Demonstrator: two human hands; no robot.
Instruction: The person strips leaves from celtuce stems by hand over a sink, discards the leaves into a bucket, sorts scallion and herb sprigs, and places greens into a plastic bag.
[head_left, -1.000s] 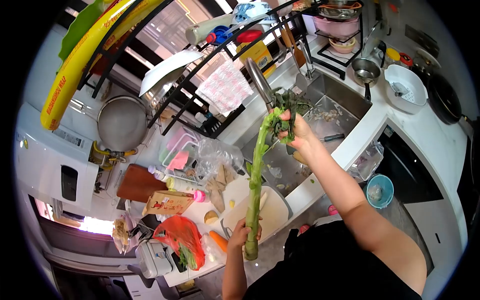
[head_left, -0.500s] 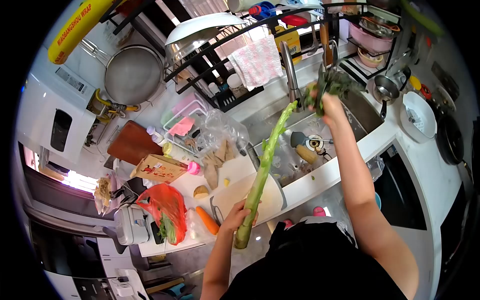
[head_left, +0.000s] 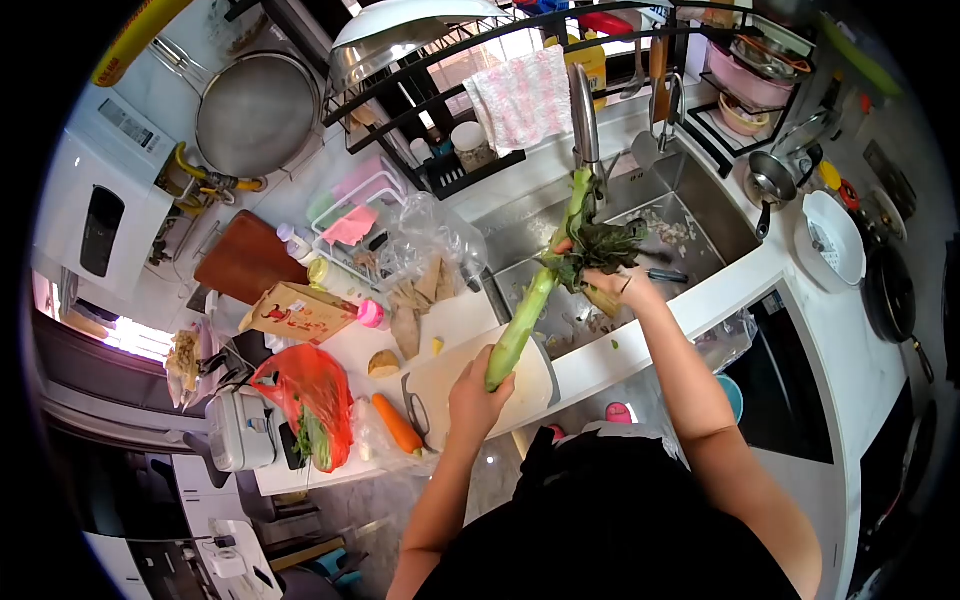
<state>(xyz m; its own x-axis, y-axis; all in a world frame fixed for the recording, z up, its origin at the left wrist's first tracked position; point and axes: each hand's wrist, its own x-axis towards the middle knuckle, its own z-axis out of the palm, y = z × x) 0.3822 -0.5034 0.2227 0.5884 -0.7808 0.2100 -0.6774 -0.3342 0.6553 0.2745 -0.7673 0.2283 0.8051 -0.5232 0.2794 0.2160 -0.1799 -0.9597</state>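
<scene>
My left hand (head_left: 480, 397) is wrapped around the thick lower end of a long pale-green celtuce stem (head_left: 525, 325). The stem slants up and away over the sink (head_left: 712, 205), its far end near the faucet (head_left: 584, 120). Against its upper part, my right hand (head_left: 618, 287) is closed on a bunch of dark green leaves (head_left: 603, 250). The leaves cover some of its fingers, and whether they are still joined to the stem I cannot tell. A dark-handled utensil (head_left: 667, 275) lies in the sink just beyond my right hand.
A white cutting board (head_left: 450, 380) lies left of the sink, with a carrot (head_left: 397, 424) beside it. Nearby are a cut potato (head_left: 383, 363), a red plastic bag (head_left: 325, 385) of greens and a cardboard box (head_left: 298, 312). A white colander (head_left: 832, 235) stands on the right counter.
My right hand, with the leaves, has moved down and left from near the faucet's right side to the stem. My left hand has lifted slightly, carrying the celtuce farther over the sink.
</scene>
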